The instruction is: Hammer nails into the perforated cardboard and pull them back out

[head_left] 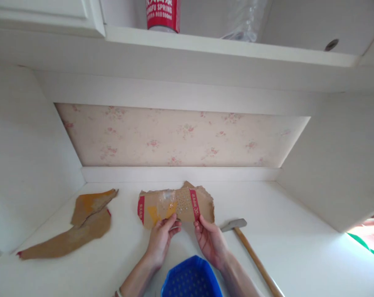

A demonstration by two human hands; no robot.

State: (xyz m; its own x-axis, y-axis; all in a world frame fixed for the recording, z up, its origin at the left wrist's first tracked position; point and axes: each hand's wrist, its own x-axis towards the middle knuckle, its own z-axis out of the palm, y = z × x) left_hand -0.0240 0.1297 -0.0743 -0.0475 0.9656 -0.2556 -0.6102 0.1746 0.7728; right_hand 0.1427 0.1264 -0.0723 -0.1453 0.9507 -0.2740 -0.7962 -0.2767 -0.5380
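Note:
A torn piece of cardboard (183, 204) with red printed strips, yellow patches and clear tape spans the space in front of both hands. Many small dots, perhaps holes or nail tips, cover its middle. My left hand (162, 237) pinches the lower edge near the centre, thumb on top. At the lower right edge, beside a red strip, my right hand (210, 239) grips the same piece between thumb and fingers. Just below the hands sits a blue perforated basket (190, 280), cut off by the frame. To the right lies a hammer (252, 251) with a wooden handle and grey metal head.
Torn cardboard scraps (91, 227) lie on the left of the white tabletop (304, 247). Overhead, a shelf (224, 49) carries a red-labelled bottle (163, 16) and a clear plastic item (244, 22). White side panels and a floral-papered back wall (181, 140) enclose the surface.

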